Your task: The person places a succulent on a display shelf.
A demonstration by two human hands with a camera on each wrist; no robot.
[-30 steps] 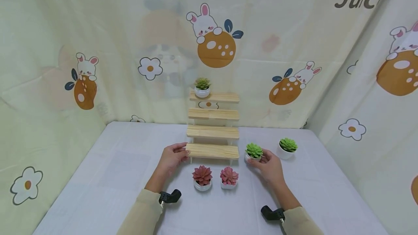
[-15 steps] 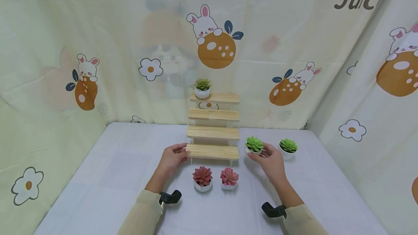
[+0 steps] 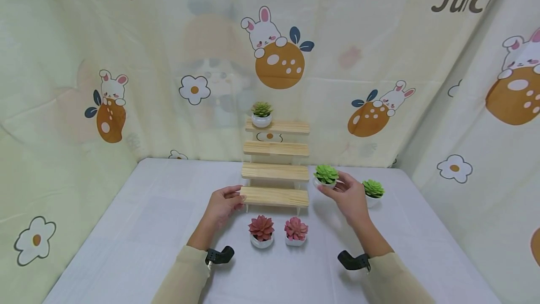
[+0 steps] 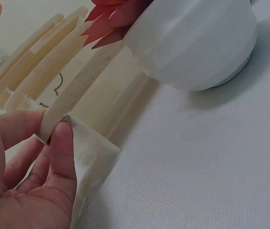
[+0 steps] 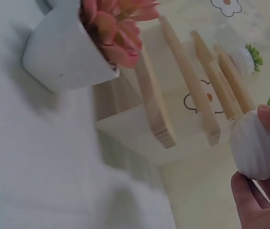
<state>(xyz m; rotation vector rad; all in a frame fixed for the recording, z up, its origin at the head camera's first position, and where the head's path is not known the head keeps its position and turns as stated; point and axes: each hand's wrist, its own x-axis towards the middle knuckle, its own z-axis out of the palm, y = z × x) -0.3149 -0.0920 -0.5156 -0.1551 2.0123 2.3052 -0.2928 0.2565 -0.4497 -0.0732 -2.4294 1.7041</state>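
Gripping bright-green succulent in round white pot (image 3: 326,175) with curled right hand (image 3: 349,197), just right of four-tier pale-wood rack (image 3: 275,171), probably off white-clothed table (image 3: 147,219). Up front: dark-red succulent in white pot (image 3: 261,230), pink succulent in white pot (image 3: 296,230). Pinching left end of bottom board (image 3: 276,197) with left hand (image 3: 221,208). Further back: second green succulent (image 3: 373,188), partly behind right hand; dark-green potted succulent (image 3: 262,109) on top board (image 3: 291,128).
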